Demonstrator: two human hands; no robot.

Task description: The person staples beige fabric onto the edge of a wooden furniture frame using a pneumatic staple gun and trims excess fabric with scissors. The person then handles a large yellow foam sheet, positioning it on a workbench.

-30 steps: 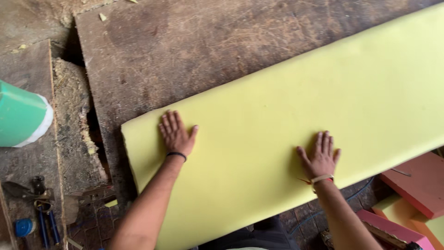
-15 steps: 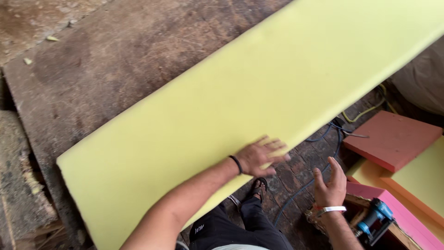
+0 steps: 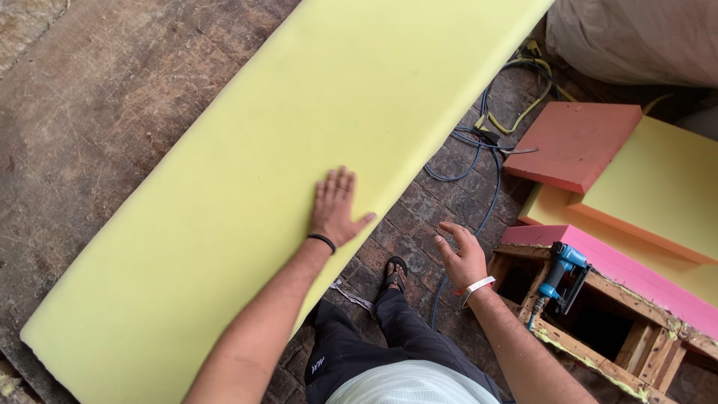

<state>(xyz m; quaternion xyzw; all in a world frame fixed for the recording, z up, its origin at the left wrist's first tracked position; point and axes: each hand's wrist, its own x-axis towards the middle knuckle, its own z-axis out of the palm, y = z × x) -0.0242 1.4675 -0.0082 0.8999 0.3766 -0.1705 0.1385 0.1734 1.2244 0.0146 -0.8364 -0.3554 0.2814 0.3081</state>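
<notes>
Left hand (image 3: 334, 209) lies flat, fingers spread wide, on the long yellow foam sheet (image 3: 284, 142), which stretches away on both sides of it; right hand (image 3: 462, 254) hovers open and empty just off the sheet's near edge, blue nail gun (image 3: 559, 271) to its right

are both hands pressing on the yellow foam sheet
No, only the left hand lies flat on the yellow foam sheet; the right hand hangs over the brick floor.
</notes>
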